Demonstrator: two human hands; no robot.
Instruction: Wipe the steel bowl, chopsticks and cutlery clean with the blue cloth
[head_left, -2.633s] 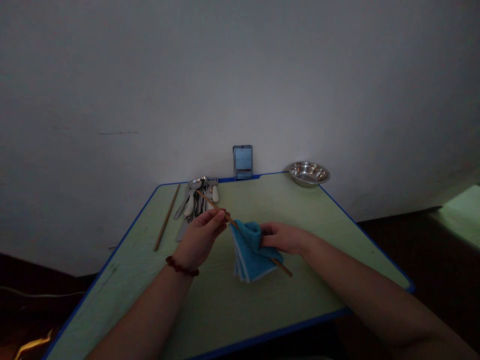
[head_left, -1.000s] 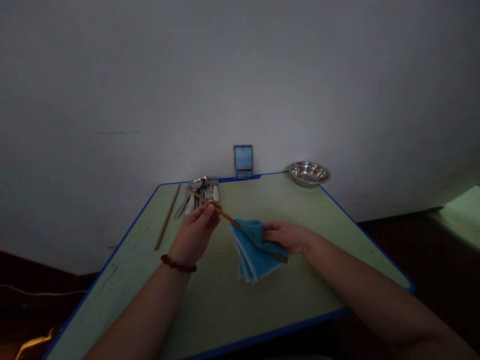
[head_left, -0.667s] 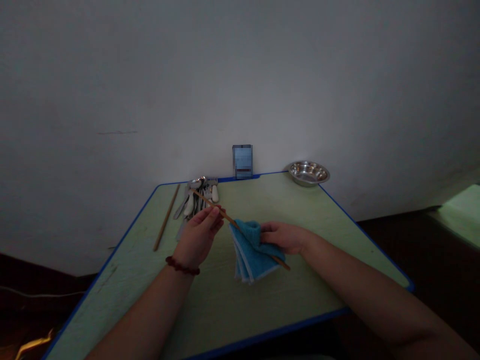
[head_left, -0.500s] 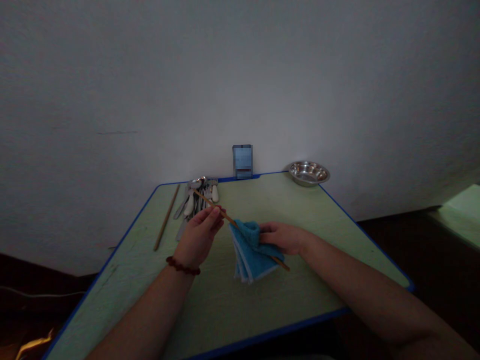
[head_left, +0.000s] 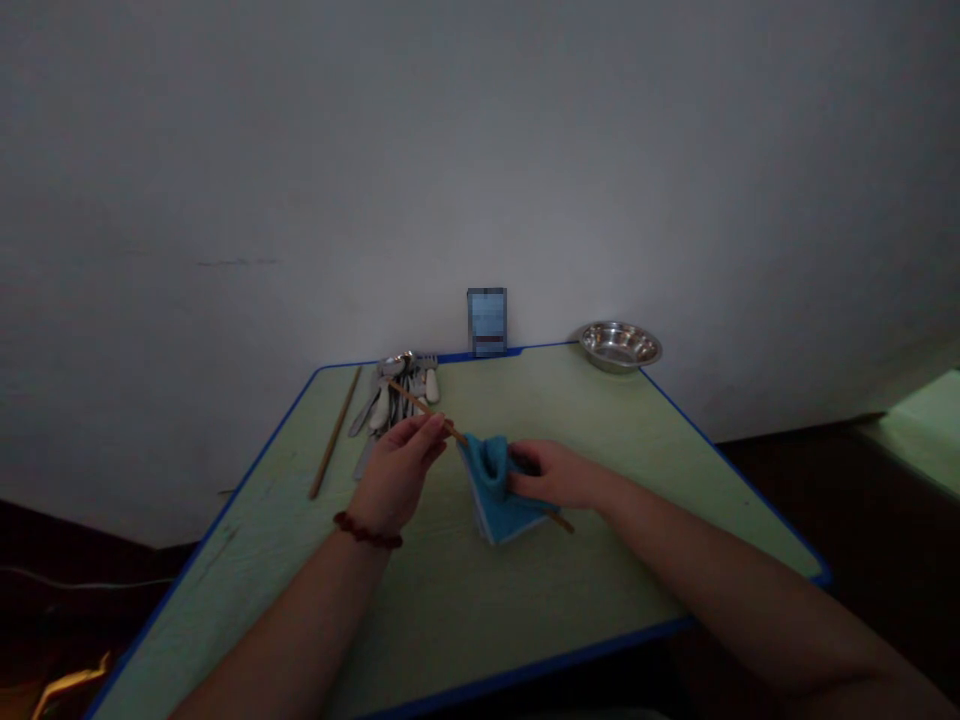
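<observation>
Gripping blue cloth (head_left: 501,508), right fingers (head_left: 532,488) have neared left fingers (head_left: 427,432), which pinch a chopstick (head_left: 409,398).

At 5 o'clock, the cloth (head_left: 504,515) hides the middle of the stick (head_left: 411,398) and some fingertips of the right hand (head_left: 561,476). The cloth's lower hem is blurred. Near 8, the left hand (head_left: 397,465) covers part of the cutlery (head_left: 380,408). At 12, the screen of the phone (head_left: 487,322) is pixelated beyond reading. The edge cuts off the left forearm (head_left: 296,615) at 7, the right forearm (head_left: 750,585) at 4 and a pale green surface (head_left: 926,430) at 3.
</observation>
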